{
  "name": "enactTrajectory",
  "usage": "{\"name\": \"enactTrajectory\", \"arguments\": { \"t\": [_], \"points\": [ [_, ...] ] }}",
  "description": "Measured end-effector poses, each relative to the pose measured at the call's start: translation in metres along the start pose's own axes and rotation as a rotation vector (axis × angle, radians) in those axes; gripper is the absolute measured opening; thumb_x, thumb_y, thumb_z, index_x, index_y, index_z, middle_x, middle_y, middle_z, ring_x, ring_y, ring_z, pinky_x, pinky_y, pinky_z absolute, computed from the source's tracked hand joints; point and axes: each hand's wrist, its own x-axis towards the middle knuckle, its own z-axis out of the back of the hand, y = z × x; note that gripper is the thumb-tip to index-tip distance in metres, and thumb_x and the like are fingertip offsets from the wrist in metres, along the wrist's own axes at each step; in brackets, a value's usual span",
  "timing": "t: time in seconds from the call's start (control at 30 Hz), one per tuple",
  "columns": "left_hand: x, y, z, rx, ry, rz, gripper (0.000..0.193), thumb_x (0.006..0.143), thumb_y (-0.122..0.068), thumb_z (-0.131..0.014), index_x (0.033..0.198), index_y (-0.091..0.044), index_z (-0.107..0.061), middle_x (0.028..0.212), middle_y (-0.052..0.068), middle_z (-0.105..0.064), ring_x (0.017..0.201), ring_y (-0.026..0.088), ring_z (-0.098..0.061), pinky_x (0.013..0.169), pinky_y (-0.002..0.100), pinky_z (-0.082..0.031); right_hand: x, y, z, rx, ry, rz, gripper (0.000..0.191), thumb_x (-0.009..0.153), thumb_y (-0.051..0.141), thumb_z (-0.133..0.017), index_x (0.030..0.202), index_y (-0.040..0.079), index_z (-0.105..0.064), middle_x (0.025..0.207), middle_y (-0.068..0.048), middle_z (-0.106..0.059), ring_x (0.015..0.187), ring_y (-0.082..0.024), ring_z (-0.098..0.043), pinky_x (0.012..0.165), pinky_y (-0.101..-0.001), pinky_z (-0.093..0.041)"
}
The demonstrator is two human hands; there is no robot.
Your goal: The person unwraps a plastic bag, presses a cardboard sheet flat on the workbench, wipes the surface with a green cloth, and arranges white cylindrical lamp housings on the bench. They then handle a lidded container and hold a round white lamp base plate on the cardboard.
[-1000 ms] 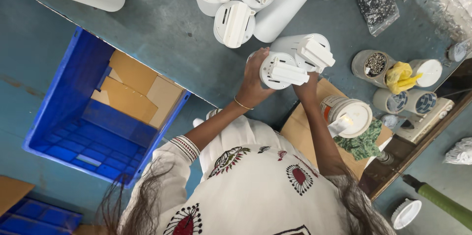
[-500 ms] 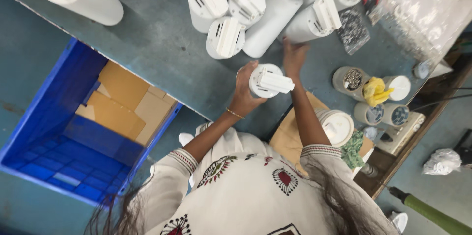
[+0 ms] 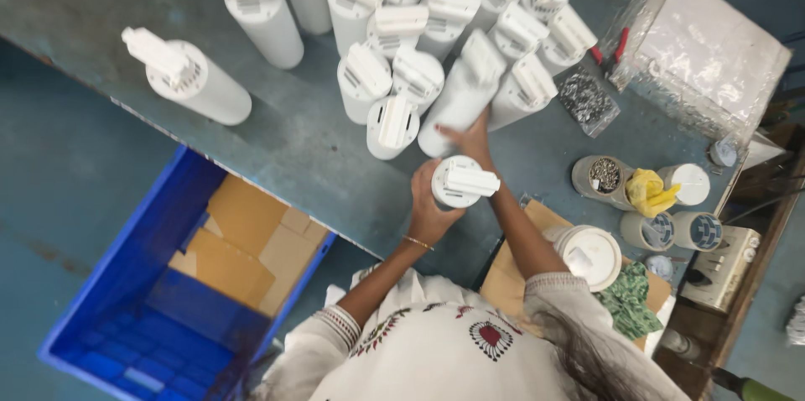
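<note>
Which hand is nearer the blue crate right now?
Left. The left hand grips the white cylinder closer to the blue crate; the right hand is beyond the cylinder.

In my left hand (image 3: 429, 215) I see a white cylinder (image 3: 457, 183) of smooth, matt plastic. Beyond my right hand's fingers (image 3: 470, 139) the other cylinders (image 3: 402, 49) look the same matt white plastic. Under my fingers the tabletop (image 3: 277, 128) is dull, scuffed grey-blue, perhaps painted metal. Right of my fingers a clear bag (image 3: 708, 44) shines glossy. Below my left hand, brown cardboard (image 3: 243, 237) lies matt in a glossy blue plastic crate (image 3: 117, 300). My sleeves are soft printed cloth.
</note>
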Motion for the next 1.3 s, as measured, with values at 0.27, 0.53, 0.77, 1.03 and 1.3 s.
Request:
{"name": "enactTrajectory", "arguments": {
  "t": [0.27, 0.53, 0.77, 1.03, 1.3],
  "points": [
    [0.003, -0.004, 0.009, -0.054, -0.001, 0.021, 0.095, 0.062, -0.010, -0.090, 0.144, -0.001, -0.043, 0.139, 0.019, -0.048, 0.130, 0.038, -0.052, 0.111, 0.046, -0.045, -0.082, -0.044, 0.052, -0.037, -0.086, -0.125, 0.082, 0.065, 0.014, -0.095, 0.132, -0.003, -0.052, 0.125, -0.014, -0.066, 0.113, -0.023, -0.065, 0.099, -0.0376, -0.053],
    [0.049, 0.001, -0.022, -0.036, 0.021, -0.041, 0.098, 0.058, -0.004, -0.088, 0.145, 0.002, -0.043, 0.140, 0.021, -0.049, 0.132, 0.041, -0.048, 0.112, 0.045, -0.042, -0.107, -0.029, 0.094, -0.114, -0.121, -0.284, 0.049, 0.080, 0.013, -0.082, 0.123, -0.004, -0.066, 0.121, -0.014, -0.073, 0.109, -0.023, -0.071, 0.095, -0.0349, -0.055],
    [0.105, 0.023, -0.047, -0.116, 0.032, -0.063, 0.094, 0.071, -0.010, -0.090, 0.150, -0.001, -0.041, 0.146, 0.020, -0.045, 0.137, 0.037, -0.050, 0.117, 0.043, -0.043, -0.080, -0.003, 0.077, -0.265, -0.174, -0.139, 0.059, 0.078, 0.015, -0.089, 0.122, -0.009, -0.060, 0.120, -0.017, -0.069, 0.109, -0.023, -0.069, 0.094, -0.0366, -0.056],
    [0.174, 0.067, -0.066, -0.125, 0.257, -0.137, 0.112, 0.077, -0.018, -0.093, 0.165, -0.007, -0.025, 0.170, 0.019, -0.028, 0.158, 0.039, -0.032, 0.128, 0.047, -0.032, -0.034, -0.008, 0.081, -0.231, -0.154, -0.177, 0.049, 0.079, 0.014, -0.089, 0.116, -0.009, -0.067, 0.110, -0.018, -0.076, 0.097, -0.022, -0.074, 0.087, -0.0353, -0.058],
    [0.215, 0.108, -0.104, -0.156, 0.235, -0.074, 0.151, 0.052, -0.028, -0.103, 0.164, -0.009, -0.003, 0.170, 0.026, -0.010, 0.158, 0.041, -0.015, 0.128, 0.050, -0.022, 0.024, -0.028, 0.109, -0.333, -0.051, -0.250, 0.043, 0.080, 0.020, -0.090, 0.112, -0.005, -0.074, 0.103, -0.013, -0.079, 0.092, -0.019, -0.076, 0.085, -0.0336, -0.058]
  ]
}}
